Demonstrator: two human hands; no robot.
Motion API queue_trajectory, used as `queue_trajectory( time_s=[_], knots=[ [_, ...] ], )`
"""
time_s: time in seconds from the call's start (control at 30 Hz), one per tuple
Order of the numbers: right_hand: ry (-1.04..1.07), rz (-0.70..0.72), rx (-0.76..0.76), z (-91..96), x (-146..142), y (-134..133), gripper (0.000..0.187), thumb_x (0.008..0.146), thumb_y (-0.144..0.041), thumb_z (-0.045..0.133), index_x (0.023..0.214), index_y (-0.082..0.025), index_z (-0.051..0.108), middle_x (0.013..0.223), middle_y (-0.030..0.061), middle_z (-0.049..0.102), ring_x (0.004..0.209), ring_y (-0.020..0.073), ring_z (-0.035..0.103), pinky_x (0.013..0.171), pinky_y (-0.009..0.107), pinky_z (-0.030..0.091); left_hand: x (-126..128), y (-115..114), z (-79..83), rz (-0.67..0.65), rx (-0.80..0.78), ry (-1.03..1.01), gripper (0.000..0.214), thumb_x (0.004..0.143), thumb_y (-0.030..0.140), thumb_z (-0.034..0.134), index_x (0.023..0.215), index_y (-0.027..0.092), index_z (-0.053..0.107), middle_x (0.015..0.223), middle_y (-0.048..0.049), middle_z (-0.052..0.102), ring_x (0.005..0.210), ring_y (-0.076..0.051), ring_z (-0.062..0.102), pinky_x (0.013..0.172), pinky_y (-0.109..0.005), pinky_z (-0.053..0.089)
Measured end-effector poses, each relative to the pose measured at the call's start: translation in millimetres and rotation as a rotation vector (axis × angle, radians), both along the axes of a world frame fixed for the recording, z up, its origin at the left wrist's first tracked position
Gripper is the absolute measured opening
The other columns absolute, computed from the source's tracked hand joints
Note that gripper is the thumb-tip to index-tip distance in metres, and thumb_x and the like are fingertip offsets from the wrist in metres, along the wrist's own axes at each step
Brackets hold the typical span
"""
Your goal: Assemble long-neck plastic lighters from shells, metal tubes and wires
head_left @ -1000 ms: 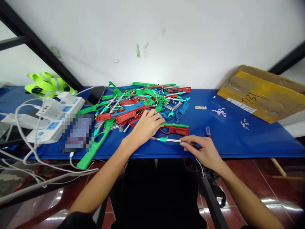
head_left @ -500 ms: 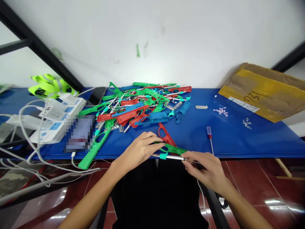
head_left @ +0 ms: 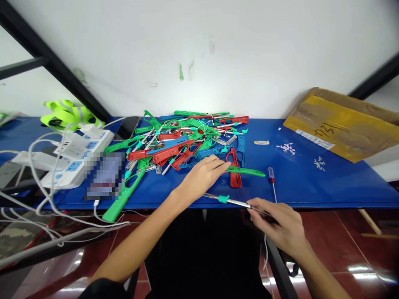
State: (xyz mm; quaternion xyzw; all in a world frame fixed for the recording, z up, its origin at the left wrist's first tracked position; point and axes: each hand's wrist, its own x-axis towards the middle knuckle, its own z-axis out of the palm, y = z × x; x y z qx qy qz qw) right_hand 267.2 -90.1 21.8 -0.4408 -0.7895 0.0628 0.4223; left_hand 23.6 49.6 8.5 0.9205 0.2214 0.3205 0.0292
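My left hand (head_left: 207, 176) grips one end of a green plastic lighter casing half (head_left: 247, 171) above the table. Beneath that casing lies a red casing half (head_left: 235, 170). My right hand (head_left: 279, 222) is closed around one end of a lighter's inner assembly, a thin metal tube with a teal trigger (head_left: 223, 199), held near the table's front edge. What lies inside my right fingers is mostly hidden. Behind my left hand, a pile of red, green and blue casing parts (head_left: 174, 145) mixes with metal tubes and clear pieces.
A screwdriver (head_left: 272, 176) lies to the right. Past it are small pink pieces (head_left: 286, 148), whitish bits (head_left: 318, 163) and a cardboard box (head_left: 339, 128). On the left are a power strip (head_left: 70, 170) with cables, a blurred-out device (head_left: 106, 176) and a dark phone (head_left: 127, 126).
My left hand has moved forward and right with the green casing half, away from the metal tube. My right hand has shifted slightly right with the tube. The red casing half has turned and moved.
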Motion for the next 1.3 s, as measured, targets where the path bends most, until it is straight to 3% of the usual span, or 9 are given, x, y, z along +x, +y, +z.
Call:
queue_trajectory(
  time_s=[0.13, 0.27, 0.47, 0.57, 0.67, 0.8, 0.9, 1.13, 1.3],
  knots=[
    [0.041, -0.006, -0.011, -4.2, -1.6, -2.5, 0.016, 0.105, -0.017, 0.067, 0.118, -0.026, 0.071, 0.076, -0.0050, 0.078, 0.056, 0.0113, 0.071, 0.062, 0.022, 0.059, -39.7, -19.8, 11.4, -0.019, -0.093, -0.090, 0.027, 0.110, 0.014, 0.062, 0.133, 0.020, 0.074, 0.127, -0.0122, 0.078, 0.115, -0.024, 0.070, 0.096, -0.042, 0.065],
    [0.095, 0.013, -0.037, -10.9, -6.2, 7.1, 0.013, 0.105, -0.019, 0.069, 0.116, -0.025, 0.072, 0.073, -0.0061, 0.075, 0.053, 0.0105, 0.067, 0.056, 0.023, 0.053, -72.3, -37.2, 0.4, 0.035, -0.212, 0.015, 0.026, 0.111, 0.017, 0.060, 0.130, 0.022, 0.077, 0.128, -0.0127, 0.077, 0.116, -0.024, 0.071, 0.095, -0.043, 0.066],
    [0.162, 0.090, -0.112, -12.6, -19.9, 30.5, 0.009, 0.105, -0.021, 0.071, 0.113, -0.023, 0.074, 0.068, -0.0065, 0.072, 0.054, 0.0103, 0.066, 0.058, 0.022, 0.053, -99.3, -40.4, -1.7, 0.061, -0.359, 0.041, 0.047, 0.114, 0.011, 0.045, 0.153, 0.029, 0.066, 0.165, -0.0095, 0.060, 0.155, -0.026, 0.055, 0.126, -0.054, 0.052],
    [0.142, 0.143, -0.107, -10.7, -30.9, 38.9, 0.009, 0.107, -0.023, 0.069, 0.115, -0.023, 0.073, 0.068, -0.0060, 0.073, 0.052, 0.0097, 0.064, 0.056, 0.022, 0.052, -93.9, -52.6, 13.6, 0.143, -0.413, -0.122, 0.048, 0.115, 0.015, 0.047, 0.159, 0.031, 0.058, 0.162, -0.0072, 0.063, 0.152, -0.023, 0.058, 0.129, -0.049, 0.048],
    [0.094, 0.217, -0.041, -9.0, -44.3, 45.9, 0.011, 0.110, -0.026, 0.066, 0.118, -0.022, 0.072, 0.077, -0.0029, 0.079, 0.056, 0.0097, 0.069, 0.058, 0.021, 0.054, -72.0, -71.4, 23.4, 0.088, -0.508, -0.096, 0.046, 0.113, 0.034, 0.062, 0.159, 0.031, 0.057, 0.155, -0.0071, 0.069, 0.145, -0.027, 0.064, 0.123, -0.047, 0.052],
    [-0.013, 0.278, 0.031, -6.5, -57.6, 54.1, 0.014, 0.111, -0.024, 0.064, 0.123, -0.020, 0.071, 0.096, 0.0043, 0.086, 0.077, 0.0140, 0.081, 0.071, 0.023, 0.062, -47.9, -81.9, 19.2, 0.120, -0.596, -0.111, 0.032, 0.114, 0.043, 0.059, 0.139, 0.024, 0.069, 0.122, -0.0064, 0.080, 0.108, -0.023, 0.074, 0.099, -0.039, 0.059],
    [-0.072, 0.338, -0.054, -3.7, -59.2, 59.2, 0.017, 0.111, -0.020, 0.062, 0.126, -0.020, 0.069, 0.102, 0.0049, 0.086, 0.084, 0.0155, 0.082, 0.076, 0.026, 0.064, -47.4, -77.9, 13.2, 0.120, -0.549, -0.136, 0.024, 0.116, 0.037, 0.057, 0.115, 0.021, 0.075, 0.097, -0.0029, 0.077, 0.087, -0.019, 0.069, 0.089, -0.036, 0.056],
    [-0.123, 0.347, -0.414, -0.6, -43.4, 71.3, 0.056, 0.111, -0.031, 0.062, 0.163, -0.026, 0.042, 0.117, 0.0049, 0.080, 0.097, 0.0181, 0.078, 0.090, 0.034, 0.065, -63.7, -60.8, 5.2, 0.252, -0.192, -0.121, 0.014, 0.110, 0.022, 0.065, 0.115, 0.017, 0.077, 0.079, -0.0001, 0.071, 0.076, -0.018, 0.060, 0.076, -0.035, 0.049],
    [-0.157, 0.310, -0.457, 1.4, -33.1, 78.9, 0.051, 0.110, -0.035, 0.066, 0.159, -0.029, 0.052, 0.119, 0.0049, 0.079, 0.102, 0.0194, 0.076, 0.095, 0.037, 0.064, -64.7, -47.5, -2.1, 0.278, -0.079, -0.038, 0.014, 0.108, 0.020, 0.063, 0.111, 0.015, 0.076, 0.083, -0.0025, 0.074, 0.077, -0.020, 0.063, 0.078, -0.036, 0.054]
  ],
)
